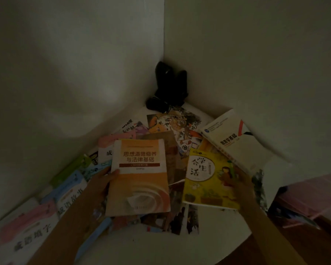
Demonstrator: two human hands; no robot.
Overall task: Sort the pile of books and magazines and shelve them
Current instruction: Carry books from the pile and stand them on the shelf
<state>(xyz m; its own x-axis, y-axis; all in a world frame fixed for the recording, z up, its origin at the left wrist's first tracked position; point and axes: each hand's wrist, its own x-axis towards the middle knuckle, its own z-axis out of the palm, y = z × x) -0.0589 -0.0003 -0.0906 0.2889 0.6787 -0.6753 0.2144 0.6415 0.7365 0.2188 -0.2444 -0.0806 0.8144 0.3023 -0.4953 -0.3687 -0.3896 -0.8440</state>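
A pile of books and magazines covers a white table (161,243) set in a dim corner. My left hand (103,180) grips the left edge of an orange textbook (139,178), thumb on its cover, lifted a little over the pile. My right hand (241,182) holds the right edge of a yellow illustrated book (206,180). A white textbook (235,142) lies tilted behind the yellow one. Pink, blue and green children's books (69,186) fan out to the left.
Two white walls meet behind the table. Dark objects with cords (170,87) stand in the corner. Comic-style magazines (176,123) lie at the back of the pile. A pink box-like object (310,196) sits at the right, beside a brown surface.
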